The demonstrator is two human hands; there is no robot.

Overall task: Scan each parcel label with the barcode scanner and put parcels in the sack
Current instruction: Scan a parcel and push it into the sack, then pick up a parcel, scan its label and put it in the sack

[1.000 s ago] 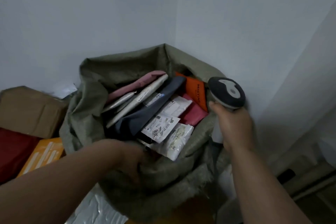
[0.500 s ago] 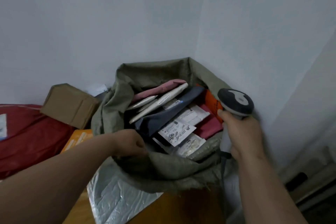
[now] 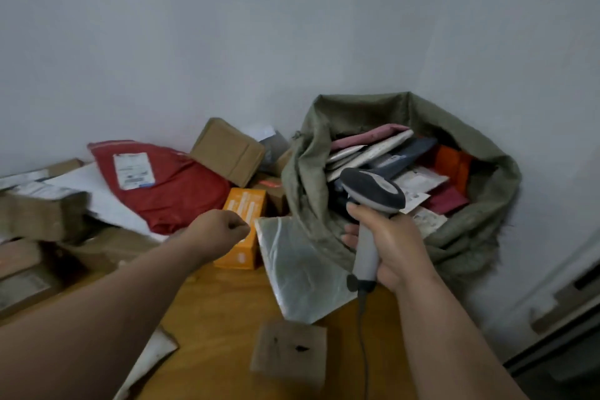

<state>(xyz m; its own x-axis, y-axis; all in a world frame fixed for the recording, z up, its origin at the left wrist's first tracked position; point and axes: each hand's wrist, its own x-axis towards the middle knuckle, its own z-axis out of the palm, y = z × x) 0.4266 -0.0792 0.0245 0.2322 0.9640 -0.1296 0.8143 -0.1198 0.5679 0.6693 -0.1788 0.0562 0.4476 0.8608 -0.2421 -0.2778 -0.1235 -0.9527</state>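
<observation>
A grey-green woven sack (image 3: pixel 480 204) stands in the room corner, stuffed with several flat parcels in pink, white, dark blue and orange. My right hand (image 3: pixel 394 247) grips the grey barcode scanner (image 3: pixel 373 191) by its handle, its head in front of the sack's near rim. My left hand (image 3: pixel 217 230) hovers with fingers curled and holds nothing, above an orange box (image 3: pixel 246 204). A silver padded mailer (image 3: pixel 298 269) lies on the wooden table against the sack. A red bag parcel (image 3: pixel 175 191) with a white label lies further left.
Cardboard boxes (image 3: pixel 227 149) pile up along the wall at left and centre. A small brown box (image 3: pixel 289 351) sits near the table's front. The scanner cable (image 3: pixel 363 334) hangs down from the handle. White walls meet behind the sack.
My left hand let go of the sack's rim and moved left toward the parcels. The view swung left, and the scanner came across in front of the sack.
</observation>
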